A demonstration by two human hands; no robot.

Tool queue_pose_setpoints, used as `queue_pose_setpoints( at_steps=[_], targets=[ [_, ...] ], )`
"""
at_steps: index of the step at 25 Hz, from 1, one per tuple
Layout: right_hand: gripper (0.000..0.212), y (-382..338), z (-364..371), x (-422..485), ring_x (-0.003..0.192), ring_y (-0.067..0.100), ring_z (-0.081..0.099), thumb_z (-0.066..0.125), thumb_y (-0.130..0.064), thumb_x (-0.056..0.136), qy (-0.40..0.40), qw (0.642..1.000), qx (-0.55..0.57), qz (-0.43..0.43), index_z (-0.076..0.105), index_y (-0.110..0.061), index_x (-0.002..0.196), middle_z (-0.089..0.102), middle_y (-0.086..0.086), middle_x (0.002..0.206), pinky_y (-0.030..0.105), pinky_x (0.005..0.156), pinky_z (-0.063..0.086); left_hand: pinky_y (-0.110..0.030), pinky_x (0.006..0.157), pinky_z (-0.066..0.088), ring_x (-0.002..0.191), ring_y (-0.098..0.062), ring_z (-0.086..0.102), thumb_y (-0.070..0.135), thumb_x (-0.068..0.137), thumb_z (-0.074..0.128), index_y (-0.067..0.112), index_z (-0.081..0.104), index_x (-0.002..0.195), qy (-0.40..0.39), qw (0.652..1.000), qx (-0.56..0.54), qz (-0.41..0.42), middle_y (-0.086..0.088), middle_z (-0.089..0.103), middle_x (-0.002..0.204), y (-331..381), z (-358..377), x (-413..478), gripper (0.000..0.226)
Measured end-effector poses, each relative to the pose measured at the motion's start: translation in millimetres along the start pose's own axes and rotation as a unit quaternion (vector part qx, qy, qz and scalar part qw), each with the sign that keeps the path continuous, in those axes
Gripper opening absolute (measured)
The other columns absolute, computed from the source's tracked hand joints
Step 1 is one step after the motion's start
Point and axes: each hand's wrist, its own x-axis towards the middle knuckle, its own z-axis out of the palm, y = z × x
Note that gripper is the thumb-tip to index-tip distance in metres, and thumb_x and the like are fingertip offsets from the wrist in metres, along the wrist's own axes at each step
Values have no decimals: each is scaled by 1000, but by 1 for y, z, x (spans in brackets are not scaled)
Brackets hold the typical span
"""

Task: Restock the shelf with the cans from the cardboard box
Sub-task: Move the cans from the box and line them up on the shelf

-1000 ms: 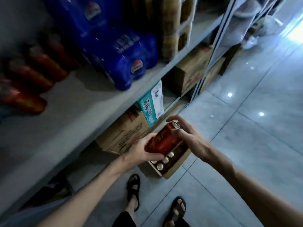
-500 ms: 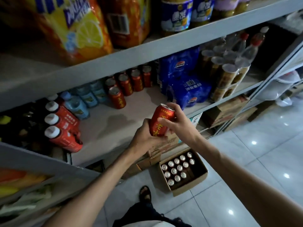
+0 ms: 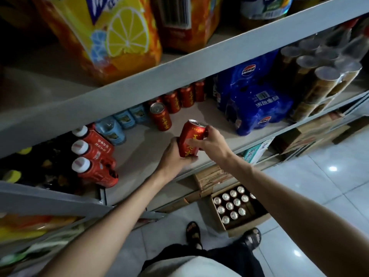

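One red can (image 3: 191,138), upright, gold lettering

1. A grey metal shelf (image 3: 151,140) runs across the view; a second grey shelf board (image 3: 139,84) sits above it.
2. Both hands hold one red drink can (image 3: 190,139) tilted above the front of the shelf: left hand (image 3: 173,156) at its base, right hand (image 3: 209,139) near its top.
3. Behind the can, a row of red cans (image 3: 175,102) stands on the shelf, reaching toward the back.
4. Left of that row are pale blue cans (image 3: 111,128), then red white-capped bottles (image 3: 93,154).
5. Right of the row sits a blue plastic-wrapped bottle pack (image 3: 253,100).
6. On the floor below, an open brown cardboard box (image 3: 247,224) holds upright cans (image 3: 229,205), just ahead of the person's sandalled feet (image 3: 193,232).
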Motion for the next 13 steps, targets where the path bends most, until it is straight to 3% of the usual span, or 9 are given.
queue_pose_setpoints(
  at_steps=[3, 6, 8, 11, 13],
  targets=[
    [75, 3, -3, 27, 120, 17, 54, 79, -18, 76, 23, 999, -8, -21, 40, -17, 140, 56, 3, 132, 32, 95, 47, -49, 111, 35, 145, -25, 25, 62, 56, 81, 31, 19, 150, -44, 986, 150, -60, -3, 24, 157, -23, -10, 31, 116],
    [76, -1, -6, 57, 128, 21, 48, 77, -10, 77, 37, 998, -19, -41, 37, -15, 141, 51, 7, 139, 38, 103, 41, -50, 122, 6, 148, -21, -7, 59, 64, 80, 28, -19, 151, -118, 961, 213, -133, 3, -13, 159, -39, -30, 53, 136],
    [77, -5, -1, 77, 129, 22, 47, 79, -9, 74, 35, 995, -62, -63, 39, -15, 139, 51, 8, 139, 41, 108, 39, -46, 121, -1, 149, -29, -12, 55, 72, 76, 17, -25, 149, -129, 927, 315, -159, -8, -21, 160, -43, -36, 58, 133],
    [78, -4, 10, 104, 128, 25, 48, 81, -11, 67, 35, 989, -103, -101, 42, -17, 135, 53, 8, 137, 49, 109, 38, -66, 115, 6, 145, -49, -10, 76, 51, 73, 24, -23, 149, -103, 876, 440, -169, -21, -17, 159, -55, -33, 64, 147],
    [85, -1, 15, 118, 131, 27, 46, 80, -16, 66, 32, 988, -104, -113, 37, -19, 138, 50, 9, 140, 53, 109, 38, -71, 111, 9, 143, -54, -8, 75, 42, 76, 27, -21, 149, -92, 874, 443, -177, -24, -14, 159, -66, -32, 74, 153]
  ],
)
